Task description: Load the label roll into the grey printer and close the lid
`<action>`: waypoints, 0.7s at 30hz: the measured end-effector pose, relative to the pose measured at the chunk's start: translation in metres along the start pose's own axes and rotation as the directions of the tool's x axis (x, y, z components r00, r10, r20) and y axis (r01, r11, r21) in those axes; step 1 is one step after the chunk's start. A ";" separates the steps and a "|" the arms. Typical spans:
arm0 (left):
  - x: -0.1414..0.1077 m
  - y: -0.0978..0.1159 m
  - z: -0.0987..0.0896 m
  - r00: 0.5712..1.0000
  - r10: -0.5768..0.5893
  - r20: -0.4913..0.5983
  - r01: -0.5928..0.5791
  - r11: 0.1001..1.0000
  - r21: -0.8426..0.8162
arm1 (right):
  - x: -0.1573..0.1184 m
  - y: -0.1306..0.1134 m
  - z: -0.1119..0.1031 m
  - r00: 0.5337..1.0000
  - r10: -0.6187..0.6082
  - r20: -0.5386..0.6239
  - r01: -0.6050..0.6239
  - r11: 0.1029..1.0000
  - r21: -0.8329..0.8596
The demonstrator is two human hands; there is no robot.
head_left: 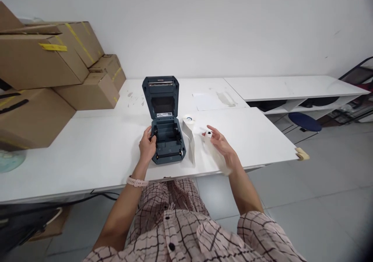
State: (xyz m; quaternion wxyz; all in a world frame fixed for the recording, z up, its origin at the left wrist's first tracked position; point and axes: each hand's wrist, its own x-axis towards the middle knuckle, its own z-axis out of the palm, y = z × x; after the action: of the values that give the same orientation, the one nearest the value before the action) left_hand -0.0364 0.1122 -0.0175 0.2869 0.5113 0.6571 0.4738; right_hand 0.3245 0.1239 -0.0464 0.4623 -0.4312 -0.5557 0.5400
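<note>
A dark label printer point(167, 136) stands on the white table with its lid point(161, 97) raised, so its inside shows. My left hand point(147, 144) grips the printer's left side, the thumb over the rim. In my right hand point(220, 141) is a small roll of white labels point(208, 134), its loose strip hanging down toward my forearm. Between the printer and that hand, another white label roll point(189, 123) rests on the table, its strip unrolled toward the front edge.
Cardboard boxes point(43, 62) with yellow tape are stacked at the left. A white sheet point(205, 101) lies behind the rolls. To the right are a lower shelf unit point(291, 87), a blue stool point(304, 121) and a padded table corner point(302, 154).
</note>
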 end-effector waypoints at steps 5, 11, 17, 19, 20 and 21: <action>-0.002 0.006 -0.001 1.000 0.005 -0.003 -0.005 0.999 0.039 | 0.033 0.010 0.004 0.997 0.071 0.030 -0.072 0.997 0.014; -0.004 0.011 -0.003 1.000 0.021 -0.004 -0.020 0.989 0.146 | 0.051 -0.014 -0.015 0.993 0.036 0.115 -0.029 0.998 -0.062; -0.005 0.013 -0.002 1.000 -0.001 -0.012 0.003 0.995 0.103 | 0.111 -0.040 0.019 0.970 0.134 0.203 -0.069 0.952 -0.298; -0.006 0.015 -0.002 1.000 -0.011 -0.009 0.012 0.995 0.095 | 0.124 -0.039 0.038 0.967 0.160 0.199 -0.086 0.937 -0.340; -0.006 0.016 -0.003 1.000 -0.017 -0.007 0.018 0.995 0.099 | 0.128 -0.039 0.045 0.968 0.164 0.189 -0.089 0.932 -0.352; -0.006 0.016 -0.003 1.000 -0.023 -0.006 0.023 0.994 0.106 | 0.130 -0.039 0.050 0.972 0.160 0.171 -0.088 0.927 -0.365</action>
State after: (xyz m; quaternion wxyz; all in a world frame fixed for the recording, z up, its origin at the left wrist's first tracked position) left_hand -0.0302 0.1057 -0.0022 0.2632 0.5169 0.6879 0.4363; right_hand 0.2504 0.2389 -0.0009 0.2840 -0.4861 -0.6586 0.4992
